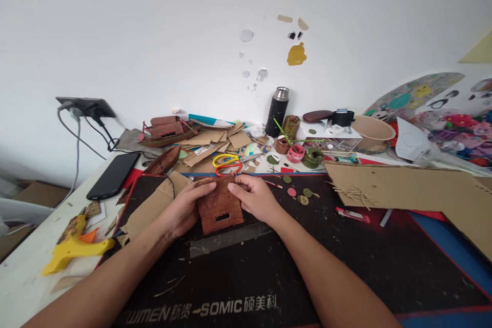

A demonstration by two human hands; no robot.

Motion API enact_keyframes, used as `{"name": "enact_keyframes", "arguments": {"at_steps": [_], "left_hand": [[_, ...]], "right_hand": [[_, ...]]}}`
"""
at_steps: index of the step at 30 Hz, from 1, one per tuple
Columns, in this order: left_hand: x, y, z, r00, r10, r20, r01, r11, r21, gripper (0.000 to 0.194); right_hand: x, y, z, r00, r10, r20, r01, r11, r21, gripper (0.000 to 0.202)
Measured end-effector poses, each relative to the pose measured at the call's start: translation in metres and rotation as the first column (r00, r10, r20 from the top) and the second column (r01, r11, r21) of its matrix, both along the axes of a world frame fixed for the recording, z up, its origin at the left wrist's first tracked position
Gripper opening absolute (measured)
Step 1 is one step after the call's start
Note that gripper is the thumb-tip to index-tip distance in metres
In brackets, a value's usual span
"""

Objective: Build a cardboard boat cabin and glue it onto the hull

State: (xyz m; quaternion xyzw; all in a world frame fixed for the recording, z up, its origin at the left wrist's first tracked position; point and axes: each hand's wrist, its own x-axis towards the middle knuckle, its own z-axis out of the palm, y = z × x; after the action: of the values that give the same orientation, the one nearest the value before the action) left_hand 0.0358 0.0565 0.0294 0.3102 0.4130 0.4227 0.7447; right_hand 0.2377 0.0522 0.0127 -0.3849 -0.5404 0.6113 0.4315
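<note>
Between my two hands is a reddish-brown painted cardboard piece (221, 206) with a small rectangular slot near its lower edge. My left hand (188, 206) grips its left side, thumb lying on the face. On the upper right side, my right hand (254, 197) pinches it with the thumb in front; the fingers behind are partly hidden. The piece is held above a black desk mat (230, 277). Just beyond it lie scissors (230, 161) with yellow and orange handles. A brown model boat (167, 130) with a cabin stands at the back left.
A yellow glue gun (75, 246) and a black phone (114, 176) lie at left. Cardboard scraps (215, 138), open paint jars (295, 152) and a black thermos (277, 110) line the back. A large cardboard sheet (403, 184) with thin sticks (353, 193) covers the right side.
</note>
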Motion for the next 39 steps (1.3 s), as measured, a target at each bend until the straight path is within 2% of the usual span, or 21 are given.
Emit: {"name": "enact_keyframes", "arguments": {"at_steps": [9,15,17,19,23,27,29,31,33,35,37,39], "left_hand": [[-0.003,0.003,-0.002,0.998,-0.042,0.05,0.044,0.999,-0.029,0.041],[-0.007,0.003,-0.002,0.998,-0.046,0.049,0.054,0.982,-0.18,0.026],[-0.007,0.003,0.0,0.999,-0.05,0.022,0.053,0.982,-0.18,0.025],[-0.005,0.002,0.002,0.998,-0.051,-0.023,0.049,0.993,-0.103,0.029],[-0.002,0.0,0.012,0.984,-0.022,-0.177,0.05,0.987,0.152,0.044],[-0.002,-0.002,0.026,0.874,0.184,-0.45,0.015,0.915,0.403,0.046],[-0.003,-0.002,0.028,0.834,0.199,-0.515,0.068,0.889,0.453,0.043],[-0.006,0.0,0.024,0.832,0.111,-0.544,0.158,0.891,0.425,0.039],[-0.009,0.003,0.015,0.858,0.028,-0.512,0.192,0.909,0.37,0.039],[-0.01,0.005,0.005,0.914,-0.013,-0.406,0.153,0.937,0.313,0.044],[-0.01,0.007,-0.003,0.953,-0.022,-0.301,0.104,0.961,0.257,0.05],[-0.01,0.008,-0.005,0.964,-0.024,-0.264,0.087,0.969,0.23,0.053]], "right_hand": [[0.0,0.0,0.003,0.999,0.019,-0.036,-0.019,1.0,-0.003,0.047],[-0.001,-0.002,0.004,0.997,0.055,-0.061,-0.056,0.998,-0.023,0.049],[-0.002,-0.002,0.003,0.996,0.062,-0.067,-0.065,0.997,-0.041,0.049],[-0.002,-0.001,0.002,0.997,0.047,-0.068,-0.05,0.997,-0.051,0.048],[-0.002,0.0,-0.001,0.999,-0.002,-0.052,-0.001,0.998,-0.055,0.042],[-0.002,0.002,-0.005,0.998,-0.049,0.045,0.048,0.999,0.023,0.036],[-0.001,0.002,-0.007,0.993,-0.068,0.093,0.061,0.995,0.084,0.032],[-0.001,0.002,-0.008,0.989,-0.075,0.126,0.058,0.99,0.131,0.029],[-0.001,0.002,-0.007,0.989,-0.064,0.131,0.045,0.988,0.145,0.027],[-0.002,0.001,-0.006,0.993,-0.038,0.111,0.024,0.992,0.126,0.025],[-0.002,0.001,-0.004,0.996,-0.015,0.084,0.005,0.994,0.109,0.023],[-0.001,0.001,-0.003,0.997,-0.009,0.082,-0.001,0.993,0.118,0.022]]}}
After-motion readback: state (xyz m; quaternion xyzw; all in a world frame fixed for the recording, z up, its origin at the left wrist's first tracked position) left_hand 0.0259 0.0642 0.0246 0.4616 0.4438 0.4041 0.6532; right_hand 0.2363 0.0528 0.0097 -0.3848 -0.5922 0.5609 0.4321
